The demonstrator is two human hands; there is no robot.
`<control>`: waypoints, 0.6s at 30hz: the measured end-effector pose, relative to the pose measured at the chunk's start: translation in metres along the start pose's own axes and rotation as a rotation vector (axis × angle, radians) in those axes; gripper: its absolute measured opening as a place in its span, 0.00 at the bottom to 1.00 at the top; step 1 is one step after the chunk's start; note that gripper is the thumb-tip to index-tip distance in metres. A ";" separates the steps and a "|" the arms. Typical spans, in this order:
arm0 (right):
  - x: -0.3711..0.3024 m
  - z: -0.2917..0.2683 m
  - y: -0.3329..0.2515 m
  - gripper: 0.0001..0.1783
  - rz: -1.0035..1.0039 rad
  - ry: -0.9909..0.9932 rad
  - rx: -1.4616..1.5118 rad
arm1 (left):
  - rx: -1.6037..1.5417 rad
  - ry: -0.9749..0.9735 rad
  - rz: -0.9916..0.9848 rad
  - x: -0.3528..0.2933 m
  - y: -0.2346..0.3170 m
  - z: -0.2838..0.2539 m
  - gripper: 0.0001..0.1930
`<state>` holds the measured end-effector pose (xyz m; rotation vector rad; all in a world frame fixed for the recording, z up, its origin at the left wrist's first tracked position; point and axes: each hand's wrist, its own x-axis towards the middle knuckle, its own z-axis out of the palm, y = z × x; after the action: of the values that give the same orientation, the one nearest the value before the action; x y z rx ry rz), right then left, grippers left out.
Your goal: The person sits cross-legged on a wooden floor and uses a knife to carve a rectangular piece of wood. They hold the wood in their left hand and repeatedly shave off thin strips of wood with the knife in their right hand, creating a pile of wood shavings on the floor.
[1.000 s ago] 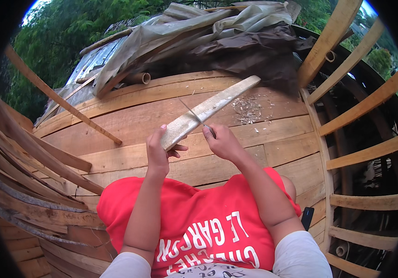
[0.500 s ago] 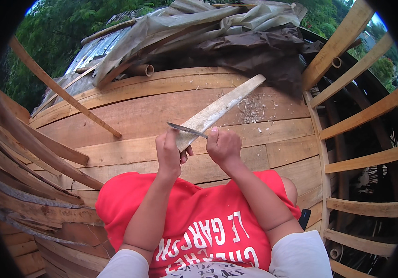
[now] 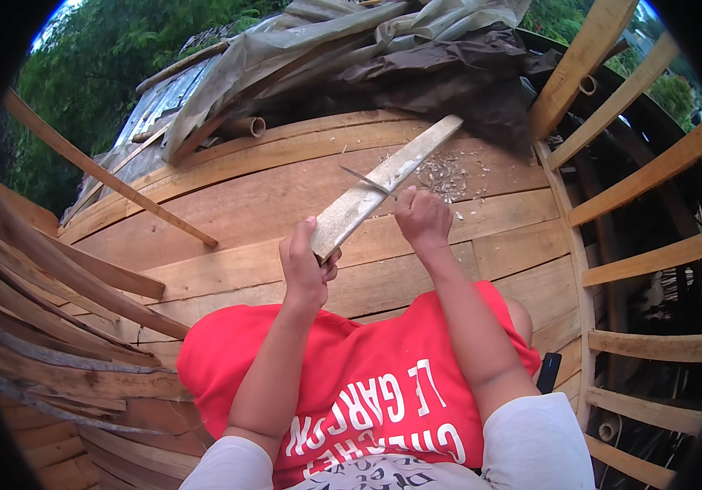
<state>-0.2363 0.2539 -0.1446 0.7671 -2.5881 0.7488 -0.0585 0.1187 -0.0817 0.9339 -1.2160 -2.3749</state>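
Note:
My left hand [image 3: 307,260] is wrapped round the near end of a pale wooden board [image 3: 359,211], which slants up and away to the right. In my right hand [image 3: 424,216] is the handle end of a knife [image 3: 365,179]; the fist hides the handle. The thin dark blade lies across the board around its middle, pointing to the left. A scatter of wood shavings [image 3: 446,175] covers the planks beside the board's far end.
I sit on a plank floor [image 3: 433,273]. Wooden slats [image 3: 649,259] form a railing at the right; a thin post [image 3: 114,175] and stacked boards stand left. A dark tarp [image 3: 457,82] drapes over the far edge. A dark object [image 3: 548,371] lies by my right leg.
My right hand and the knife have moved away from me along the board, from near my left hand toward its middle. My left hand keeps hold of the near end.

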 end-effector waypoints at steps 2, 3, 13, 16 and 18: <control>0.010 -0.003 0.009 0.29 0.107 -0.044 -0.034 | 0.055 -0.060 -0.026 -0.006 -0.006 0.006 0.18; 0.008 -0.004 0.012 0.30 0.131 -0.102 -0.023 | 0.083 -0.091 -0.039 -0.007 -0.008 0.007 0.18; 0.000 -0.049 -0.013 0.29 0.006 -0.441 0.426 | 0.062 -0.389 -0.307 0.004 0.034 -0.016 0.30; 0.008 -0.069 -0.008 0.29 -0.010 -0.612 0.321 | 0.121 -0.448 -0.403 0.010 0.027 -0.019 0.30; 0.009 -0.071 -0.004 0.31 0.040 -0.721 0.183 | 0.230 -0.469 -0.490 0.015 0.018 -0.022 0.29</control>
<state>-0.2291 0.2875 -0.0819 1.2275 -3.1985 0.8458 -0.0551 0.0864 -0.0826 0.8397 -1.6072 -3.0133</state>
